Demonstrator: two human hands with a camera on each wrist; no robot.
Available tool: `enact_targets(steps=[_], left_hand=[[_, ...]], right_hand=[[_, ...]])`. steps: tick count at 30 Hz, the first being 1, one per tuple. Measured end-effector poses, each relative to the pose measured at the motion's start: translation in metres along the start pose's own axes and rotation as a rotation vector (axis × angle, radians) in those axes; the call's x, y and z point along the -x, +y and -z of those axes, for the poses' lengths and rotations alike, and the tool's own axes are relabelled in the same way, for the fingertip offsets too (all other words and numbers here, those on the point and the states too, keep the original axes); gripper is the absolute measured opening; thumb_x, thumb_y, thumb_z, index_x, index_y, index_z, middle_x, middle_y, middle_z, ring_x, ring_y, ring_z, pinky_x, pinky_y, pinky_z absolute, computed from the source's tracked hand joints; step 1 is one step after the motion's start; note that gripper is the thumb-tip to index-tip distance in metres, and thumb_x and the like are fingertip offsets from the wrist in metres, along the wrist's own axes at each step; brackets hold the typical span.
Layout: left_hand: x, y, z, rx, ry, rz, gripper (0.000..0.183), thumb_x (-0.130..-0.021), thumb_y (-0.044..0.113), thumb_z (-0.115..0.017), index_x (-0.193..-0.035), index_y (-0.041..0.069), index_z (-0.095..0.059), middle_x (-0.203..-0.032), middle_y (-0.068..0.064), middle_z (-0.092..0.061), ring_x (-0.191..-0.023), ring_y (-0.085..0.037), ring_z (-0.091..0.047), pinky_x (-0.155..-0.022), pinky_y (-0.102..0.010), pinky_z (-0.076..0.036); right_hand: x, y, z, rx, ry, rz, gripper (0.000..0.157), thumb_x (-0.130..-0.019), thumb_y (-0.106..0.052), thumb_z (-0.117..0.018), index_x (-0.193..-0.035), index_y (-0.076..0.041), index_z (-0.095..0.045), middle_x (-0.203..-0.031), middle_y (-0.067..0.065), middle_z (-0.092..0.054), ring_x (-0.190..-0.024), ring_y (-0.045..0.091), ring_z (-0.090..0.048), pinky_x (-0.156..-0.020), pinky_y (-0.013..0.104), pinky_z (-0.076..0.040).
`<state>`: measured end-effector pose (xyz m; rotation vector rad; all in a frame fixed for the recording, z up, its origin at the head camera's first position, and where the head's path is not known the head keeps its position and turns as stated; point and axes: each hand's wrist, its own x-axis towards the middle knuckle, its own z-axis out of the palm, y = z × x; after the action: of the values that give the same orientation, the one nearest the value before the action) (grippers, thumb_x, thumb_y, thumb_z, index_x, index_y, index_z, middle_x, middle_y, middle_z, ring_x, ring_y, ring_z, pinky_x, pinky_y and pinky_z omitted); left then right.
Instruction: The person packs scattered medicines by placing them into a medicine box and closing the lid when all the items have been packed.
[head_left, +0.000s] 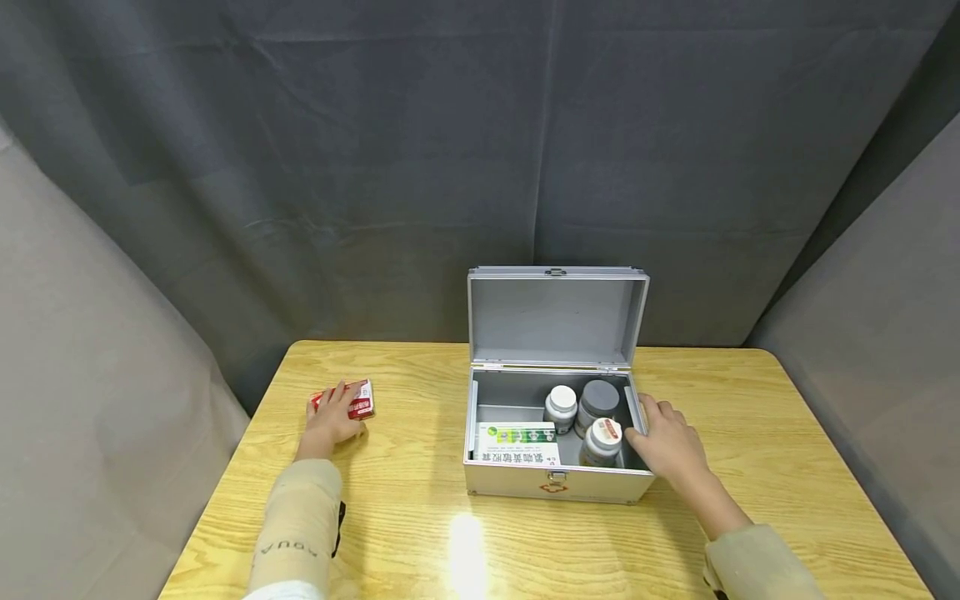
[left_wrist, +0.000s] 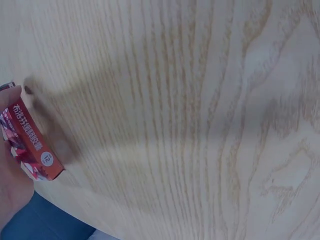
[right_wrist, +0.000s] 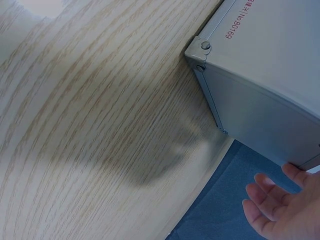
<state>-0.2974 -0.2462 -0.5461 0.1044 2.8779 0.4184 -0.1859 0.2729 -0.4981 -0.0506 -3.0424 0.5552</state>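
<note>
A small red-and-white medicine box (head_left: 363,400) lies at the left of the table, under my left hand (head_left: 330,423). In the left wrist view my fingers hold the box (left_wrist: 34,137) at its edges, printed side toward the camera. My right hand (head_left: 670,446) is at the right wall of an open silver medicine case (head_left: 555,483). Its thumb reaches over the rim, and in the right wrist view one fingertip meets the outer side of the case (right_wrist: 255,112) while the other fingers curl loosely away from it.
Inside the case stand a white-capped bottle (head_left: 561,400), a grey-capped bottle (head_left: 600,400) and another bottle with a printed cap (head_left: 603,437). A white-and-green medicine box (head_left: 517,446) lies front left in it. The raised lid (head_left: 555,321) stands near the grey curtain (head_left: 375,183).
</note>
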Motion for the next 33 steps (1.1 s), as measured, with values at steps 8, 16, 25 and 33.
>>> enact_targets(steps=[8,16,25,33], left_hand=[[0.005,0.005,-0.001,0.050,0.029,0.014,0.075,-0.077,0.024,-0.061,-0.143,0.009,-0.028,-0.148,-0.023,-0.015,-0.134,-0.044,-0.010,-0.101,-0.065,-0.004],[0.006,0.008,-0.003,0.080,0.061,0.009,0.067,-0.082,0.023,-0.062,-0.141,0.012,-0.033,-0.144,-0.023,-0.021,-0.128,-0.047,-0.018,-0.101,-0.062,-0.006],[0.006,0.004,-0.008,0.061,0.104,-0.003,0.070,-0.079,0.026,-0.067,-0.140,0.012,-0.035,-0.140,-0.023,-0.028,-0.125,-0.047,-0.021,-0.101,-0.061,-0.011],[0.004,0.003,-0.012,0.052,0.131,-0.025,0.073,-0.076,0.028,-0.070,-0.139,0.012,-0.037,-0.135,-0.023,-0.033,-0.121,-0.046,-0.026,-0.101,-0.058,-0.016]], right_hand=[[0.000,-0.001,0.002,-0.004,0.004,0.001,0.060,-0.085,-0.030,-0.052,-0.134,0.000,-0.035,-0.120,0.031,-0.045,-0.105,0.048,-0.045,-0.077,0.059,-0.039],[0.001,-0.002,0.001,0.000,-0.003,-0.001,0.060,-0.085,-0.030,-0.053,-0.134,0.001,-0.035,-0.120,0.031,-0.045,-0.106,0.048,-0.044,-0.077,0.060,-0.039],[0.001,-0.002,0.001,0.001,0.001,0.006,0.060,-0.085,-0.029,-0.053,-0.133,0.001,-0.035,-0.120,0.031,-0.045,-0.105,0.048,-0.045,-0.077,0.060,-0.039],[0.000,0.001,0.000,0.014,0.011,0.013,0.061,-0.084,-0.031,-0.052,-0.133,0.001,-0.035,-0.120,0.030,-0.044,-0.106,0.048,-0.044,-0.077,0.061,-0.039]])
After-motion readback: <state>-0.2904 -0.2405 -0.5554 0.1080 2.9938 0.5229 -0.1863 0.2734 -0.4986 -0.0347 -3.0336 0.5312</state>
